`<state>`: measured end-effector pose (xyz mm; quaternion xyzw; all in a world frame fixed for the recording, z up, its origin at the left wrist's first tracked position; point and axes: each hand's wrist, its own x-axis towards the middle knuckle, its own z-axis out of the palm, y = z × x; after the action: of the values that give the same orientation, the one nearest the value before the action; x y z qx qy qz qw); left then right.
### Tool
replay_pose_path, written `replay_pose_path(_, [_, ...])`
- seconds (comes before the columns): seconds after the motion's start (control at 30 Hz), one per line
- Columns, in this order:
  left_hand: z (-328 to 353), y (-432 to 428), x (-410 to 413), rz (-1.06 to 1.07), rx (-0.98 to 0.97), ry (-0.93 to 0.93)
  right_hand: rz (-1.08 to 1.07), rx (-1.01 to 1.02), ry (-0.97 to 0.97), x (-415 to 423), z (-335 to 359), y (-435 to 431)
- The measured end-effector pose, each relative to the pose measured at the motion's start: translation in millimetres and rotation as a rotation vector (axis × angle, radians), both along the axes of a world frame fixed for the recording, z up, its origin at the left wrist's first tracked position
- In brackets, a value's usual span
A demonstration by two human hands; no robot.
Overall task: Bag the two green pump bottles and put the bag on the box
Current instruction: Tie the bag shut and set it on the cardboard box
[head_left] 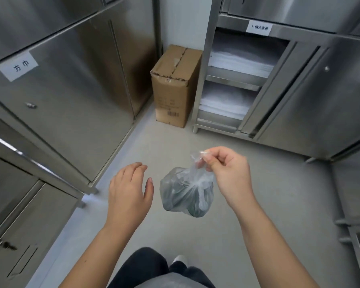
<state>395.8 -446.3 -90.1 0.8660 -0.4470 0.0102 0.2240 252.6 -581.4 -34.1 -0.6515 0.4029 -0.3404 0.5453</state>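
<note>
Right hand pinches the gathered neck of the clear plastic bag; left hand open, empty at nine o'clock. Bag looks limp, bottom-heavy; cardboard box at twelve.

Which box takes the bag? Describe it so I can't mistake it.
Look to the far corner of the floor, between the steel cabinets and the open shelf unit. The tall brown cardboard box stands upright there, its top flaps taped. It is the only cardboard item among steel.
</note>
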Motion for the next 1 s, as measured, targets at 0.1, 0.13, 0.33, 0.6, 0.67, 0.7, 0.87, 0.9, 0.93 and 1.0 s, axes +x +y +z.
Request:
replay_pose_path(0.1, [-3,-32,24,0.011,0.003,0.019,-0.014,-0.01,0.013,24,-1,-38])
replay_pose_path(0.13, [-5,-43,34,0.01,0.006,0.025,-0.024,-0.009,0.019,33,-2,-51])
replay_pose_path(0.33, [-16,-114,106,-0.002,0.02,0.063,-0.044,0.022,0.09,109,-11,-126])
replay_pose_path(0.6, [-2,-223,224,-0.116,0.037,0.037,-0.15,0.056,0.13,217,-5,-216])
replay_pose_path(0.67, [0,-249,251,-0.155,0.034,0.022,-0.174,0.054,0.132,243,-2,-237])
replay_pose_path(0.7, [1,-261,264,-0.167,0.032,0.021,-0.179,0.055,0.123,256,0,-248])
replay_pose_path(0.87, [4,-317,318,-0.153,-0.016,0.018,-0.167,0.055,0.11,315,4,-305])
replay_pose_path(0.9, [4,-328,327,-0.15,-0.021,0.015,-0.168,0.053,0.099,326,4,-318])
replay_pose_path(0.93, [3,-341,337,-0.149,-0.021,0.013,-0.17,0.051,0.089,338,5,-331])
replay_pose_path(1.0, [2,-366,355,-0.145,-0.024,0.005,-0.16,0.042,0.081,361,6,-358])
